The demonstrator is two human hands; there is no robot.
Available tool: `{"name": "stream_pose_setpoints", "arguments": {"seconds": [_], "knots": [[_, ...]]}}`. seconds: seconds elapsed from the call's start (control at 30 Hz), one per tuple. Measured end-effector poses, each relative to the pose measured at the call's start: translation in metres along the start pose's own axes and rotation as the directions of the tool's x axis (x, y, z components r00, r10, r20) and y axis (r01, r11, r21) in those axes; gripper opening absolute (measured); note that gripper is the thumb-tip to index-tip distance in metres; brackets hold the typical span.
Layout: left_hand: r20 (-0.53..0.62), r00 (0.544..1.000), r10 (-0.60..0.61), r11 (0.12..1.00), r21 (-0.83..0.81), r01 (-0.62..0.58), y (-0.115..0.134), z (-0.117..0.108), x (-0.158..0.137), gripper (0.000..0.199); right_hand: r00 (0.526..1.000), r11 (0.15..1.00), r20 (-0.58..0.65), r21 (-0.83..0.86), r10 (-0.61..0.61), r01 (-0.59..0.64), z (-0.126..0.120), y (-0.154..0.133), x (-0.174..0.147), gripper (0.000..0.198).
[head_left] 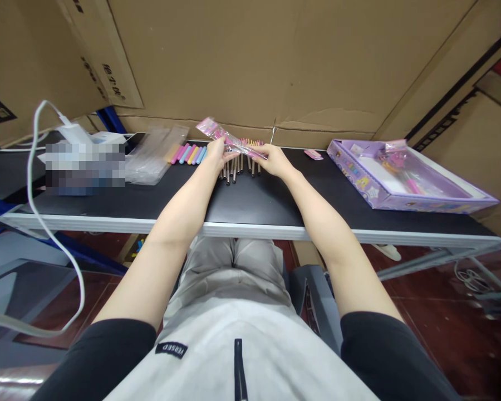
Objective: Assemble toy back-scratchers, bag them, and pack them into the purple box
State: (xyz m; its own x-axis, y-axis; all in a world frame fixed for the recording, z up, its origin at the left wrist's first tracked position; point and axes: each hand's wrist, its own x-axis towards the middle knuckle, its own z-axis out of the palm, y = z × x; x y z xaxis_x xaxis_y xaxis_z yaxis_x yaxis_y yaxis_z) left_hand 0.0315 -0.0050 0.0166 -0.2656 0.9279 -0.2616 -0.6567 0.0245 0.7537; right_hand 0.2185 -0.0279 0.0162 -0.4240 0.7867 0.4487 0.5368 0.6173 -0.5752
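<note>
Two hands, my left hand (217,152) and right hand (276,160), hold a clear pink packet (235,143) between them, over the metallic rods (234,171) on the tabletop (254,206). Left of the rods lie pastel sticks (187,155); well right, a purple box (369,191).

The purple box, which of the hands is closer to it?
Right. The right hand is to the left of the purple box, not touching it; the left hand is farther left.

A clear packet (234,142) (pink inside) slants down rightward.
</note>
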Motion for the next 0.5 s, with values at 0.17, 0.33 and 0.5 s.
{"name": "stream_pose_setpoints", "arguments": {"seconds": [0.17, 0.33, 0.5], "knots": [[-0.010, 1.000, -0.019, 0.999, 0.045, 0.020, 0.001, 0.001, -0.004, 0.013, 1.000, 0.999, -0.014, -0.051, -0.002, 0.001, -0.001, -0.001, 0.001, 0.033], [0.084, 0.996, 0.017, 0.987, 0.159, -0.030, 0.002, -0.003, -0.009, 0.038, 1.000, 0.971, -0.030, -0.238, 0.004, -0.011, -0.005, 0.002, 0.001, 0.033], [0.197, 0.941, 0.274, 0.790, 0.512, -0.337, -0.001, -0.010, 0.002, 0.051, 0.991, 0.894, -0.129, -0.447, -0.023, -0.038, -0.029, 0.004, 0.001, 0.039]]}}
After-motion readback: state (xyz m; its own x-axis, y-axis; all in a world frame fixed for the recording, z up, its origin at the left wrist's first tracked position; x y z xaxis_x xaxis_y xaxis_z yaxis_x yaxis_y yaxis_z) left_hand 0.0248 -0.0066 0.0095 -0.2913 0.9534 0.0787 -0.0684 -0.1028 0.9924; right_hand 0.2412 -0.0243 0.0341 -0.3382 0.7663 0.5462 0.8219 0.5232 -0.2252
